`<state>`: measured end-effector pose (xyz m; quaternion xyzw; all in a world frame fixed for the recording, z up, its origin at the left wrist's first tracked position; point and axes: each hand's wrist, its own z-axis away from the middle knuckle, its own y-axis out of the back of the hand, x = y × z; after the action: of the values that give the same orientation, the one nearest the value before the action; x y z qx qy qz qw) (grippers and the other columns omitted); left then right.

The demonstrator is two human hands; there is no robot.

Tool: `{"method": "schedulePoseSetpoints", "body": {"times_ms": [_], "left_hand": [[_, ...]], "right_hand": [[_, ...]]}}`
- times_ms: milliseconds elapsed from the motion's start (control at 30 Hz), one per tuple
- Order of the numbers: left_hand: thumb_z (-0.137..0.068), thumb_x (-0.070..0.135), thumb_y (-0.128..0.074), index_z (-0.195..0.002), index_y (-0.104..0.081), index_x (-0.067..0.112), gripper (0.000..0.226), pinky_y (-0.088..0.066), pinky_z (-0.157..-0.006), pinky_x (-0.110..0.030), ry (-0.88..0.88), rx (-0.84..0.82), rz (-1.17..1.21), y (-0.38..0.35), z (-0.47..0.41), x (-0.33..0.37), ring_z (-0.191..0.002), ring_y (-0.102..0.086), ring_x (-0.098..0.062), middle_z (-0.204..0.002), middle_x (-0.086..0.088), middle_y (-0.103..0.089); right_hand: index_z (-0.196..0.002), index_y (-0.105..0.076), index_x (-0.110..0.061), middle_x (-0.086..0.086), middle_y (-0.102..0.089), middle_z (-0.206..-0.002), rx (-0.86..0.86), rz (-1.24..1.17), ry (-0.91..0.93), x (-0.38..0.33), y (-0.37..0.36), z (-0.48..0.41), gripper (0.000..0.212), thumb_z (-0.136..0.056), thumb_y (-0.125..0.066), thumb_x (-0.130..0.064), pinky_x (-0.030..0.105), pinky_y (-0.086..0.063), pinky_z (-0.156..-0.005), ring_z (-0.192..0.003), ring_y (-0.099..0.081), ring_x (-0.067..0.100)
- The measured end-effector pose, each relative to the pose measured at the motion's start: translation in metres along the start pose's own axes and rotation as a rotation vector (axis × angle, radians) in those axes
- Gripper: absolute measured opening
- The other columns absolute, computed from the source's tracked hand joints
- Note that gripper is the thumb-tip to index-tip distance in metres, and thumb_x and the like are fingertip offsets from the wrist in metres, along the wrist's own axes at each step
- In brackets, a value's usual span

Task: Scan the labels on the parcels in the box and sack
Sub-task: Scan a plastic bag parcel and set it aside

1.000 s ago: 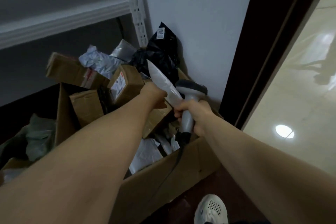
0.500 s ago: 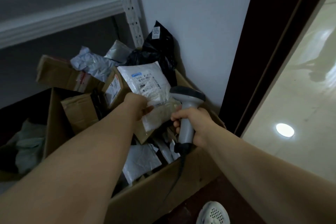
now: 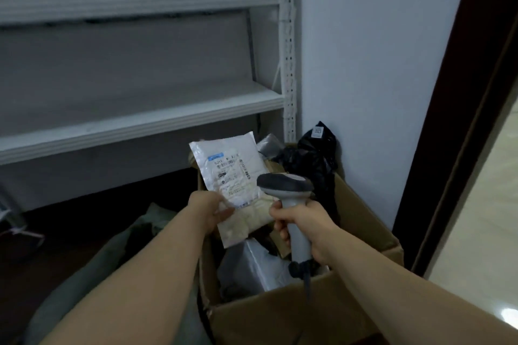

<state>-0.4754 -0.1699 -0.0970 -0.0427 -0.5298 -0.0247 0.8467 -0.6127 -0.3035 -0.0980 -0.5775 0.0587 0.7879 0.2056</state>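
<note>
My left hand (image 3: 208, 211) pinches the lower left edge of a flat clear-plastic parcel (image 3: 232, 176) and holds it upright above the cardboard box (image 3: 280, 314), its white printed label facing me. My right hand (image 3: 301, 228) grips the grey handle of a barcode scanner (image 3: 286, 186), whose dark head sits just right of the label and overlaps the parcel's lower right side. Inside the box lie a grey plastic parcel (image 3: 252, 266) and a black bag (image 3: 314, 159) with a small white tag. A grey-green sack (image 3: 134, 249) lies left of the box, partly behind my left arm.
White metal shelving (image 3: 140, 117) runs along the wall behind the box. A pale wall (image 3: 364, 78) and a dark door frame (image 3: 454, 120) stand to the right, with shiny tiled floor (image 3: 482, 227) beyond. The scanner's cable (image 3: 307, 286) hangs over the box's front wall.
My left hand turned the parcel from edge-on to label facing me and lifted it higher. My view tilted up, so the shelving now fills the top and the brown boxes are out of sight.
</note>
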Motion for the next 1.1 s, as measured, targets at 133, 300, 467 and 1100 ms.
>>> {"method": "schedulePoseSetpoints", "body": {"times_ms": [133, 300, 467, 1100], "left_hand": [[-0.082, -0.019, -0.053, -0.082, -0.054, 0.0, 0.019, -0.058, -0.051, -0.037, -0.025, 0.017, 0.098, 0.05, 0.018, 0.011, -0.075, -0.052, -0.028, -0.089, -0.016, -0.05], [-0.089, 0.011, -0.065, -0.089, -0.061, 0.008, 0.005, -0.052, -0.06, -0.031, -0.106, 0.009, 0.153, 0.093, 0.037, 0.016, -0.066, -0.055, -0.02, -0.082, -0.01, -0.061], [-0.091, 0.005, -0.06, -0.084, -0.058, 0.008, 0.009, -0.052, -0.062, -0.03, -0.135, 0.035, 0.169, 0.113, 0.043, 0.015, -0.071, -0.054, -0.021, -0.086, -0.011, -0.053], [-0.091, 0.009, -0.062, -0.112, -0.057, 0.004, 0.022, -0.056, -0.059, -0.035, -0.065, 0.065, 0.274, 0.136, 0.047, 0.018, -0.109, -0.056, -0.034, -0.123, -0.017, -0.053]], "right_hand": [[-0.078, -0.058, -0.008, 0.007, -0.052, -0.05, -0.047, 0.059, 0.021, -0.013, -0.039, 0.016, 0.011, -0.083, -0.065, 0.0, 0.02, -0.036, -0.04, -0.036, -0.044, 0.014], [-0.072, -0.058, -0.01, 0.005, -0.05, -0.046, -0.116, 0.161, 0.084, -0.018, -0.079, 0.034, 0.017, -0.081, -0.067, 0.002, 0.019, -0.034, -0.04, -0.035, -0.041, 0.013], [-0.07, -0.057, -0.007, 0.006, -0.051, -0.048, -0.152, 0.204, 0.166, -0.021, -0.099, 0.048, 0.017, -0.08, -0.069, -0.001, 0.02, -0.035, -0.039, -0.035, -0.04, 0.012], [-0.068, -0.055, -0.009, 0.006, -0.051, -0.048, -0.195, 0.219, 0.237, -0.024, -0.114, 0.067, 0.02, -0.081, -0.068, 0.001, 0.019, -0.037, -0.039, -0.038, -0.041, 0.013]]}}
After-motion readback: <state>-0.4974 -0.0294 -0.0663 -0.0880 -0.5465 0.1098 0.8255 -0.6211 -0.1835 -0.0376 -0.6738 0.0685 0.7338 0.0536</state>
